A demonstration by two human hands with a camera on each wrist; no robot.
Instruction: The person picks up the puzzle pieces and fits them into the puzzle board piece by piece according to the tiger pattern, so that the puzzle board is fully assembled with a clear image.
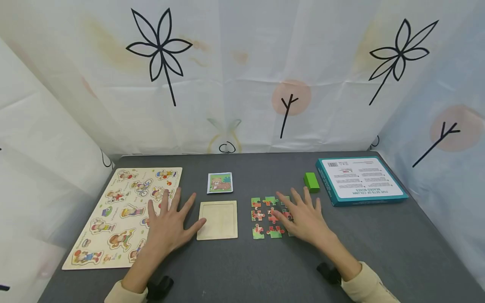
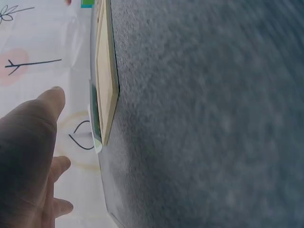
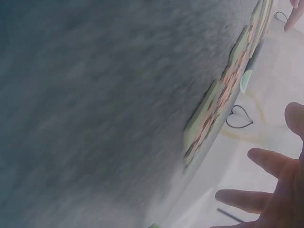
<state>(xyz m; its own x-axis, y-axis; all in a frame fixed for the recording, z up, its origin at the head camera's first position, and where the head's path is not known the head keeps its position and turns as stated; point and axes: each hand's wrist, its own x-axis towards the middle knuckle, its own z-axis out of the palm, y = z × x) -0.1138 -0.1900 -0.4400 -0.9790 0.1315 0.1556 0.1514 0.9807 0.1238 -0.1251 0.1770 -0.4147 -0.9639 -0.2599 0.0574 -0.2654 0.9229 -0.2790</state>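
We are holding our right hand [image 1: 305, 219] wide over puzzle pieces [image 1: 272, 216], our left hand [image 1: 170, 227] wide by a wooden tray [image 1: 217, 221].
Right of the frame's centre, the pieces are lying in spaced rows on the grey bench [image 1: 273, 269], probably so each is showing; neither hand is gripping anything, both seemingly hovering. The tray, at centre, is presenting plain wood with no piece inside, perhaps sitting close for easy reach. Above it, a picture card [image 1: 220, 183] is lying, maybe serving as a guide. At left, a figure board [image 1: 119, 223] is carrying cut-out figures [image 1: 120, 239], apparently seated in recesses. At right, a green block [image 1: 312, 182] is lying just beside a teal box [image 1: 363, 176], whose contents we are not seeing.
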